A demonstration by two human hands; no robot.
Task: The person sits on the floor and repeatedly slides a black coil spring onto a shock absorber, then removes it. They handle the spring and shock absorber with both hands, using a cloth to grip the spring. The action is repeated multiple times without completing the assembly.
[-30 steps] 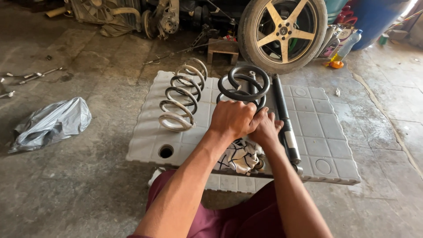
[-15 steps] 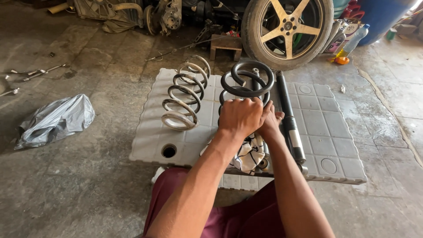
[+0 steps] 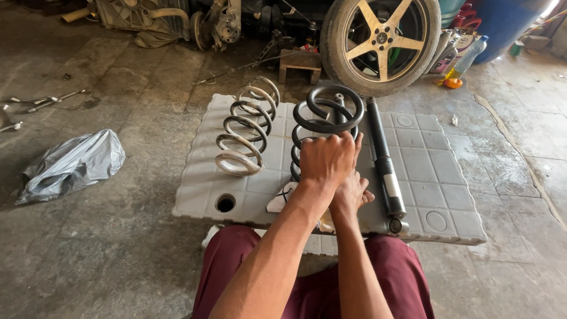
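Note:
A black coil spring [image 3: 326,112] lies on a grey plastic panel [image 3: 425,159] in front of my knees. My left hand [image 3: 326,159] is closed over its near coils from above. My right hand [image 3: 352,194] sits just below and partly under the left, at the spring's near end, with its fingers pointing right along the panel. What it grips is hidden. A white and black part [image 3: 282,198] peeks out left of my wrists. A silver coil spring [image 3: 245,133] lies to the left of the black one. A black shock absorber [image 3: 385,165] lies to the right.
A car wheel with a gold rim [image 3: 383,42] stands behind the panel beside a small wooden block [image 3: 300,62]. A crumpled grey plastic bag [image 3: 71,165] lies on the concrete floor at left, with wrenches [image 3: 50,100] beyond it. Bottles [image 3: 466,59] and engine parts [image 3: 218,23] line the back.
My left hand has slid a little up onto the black spring's coils, and my right hand now shows below it instead of beside it. The springs and shock absorber have stayed put.

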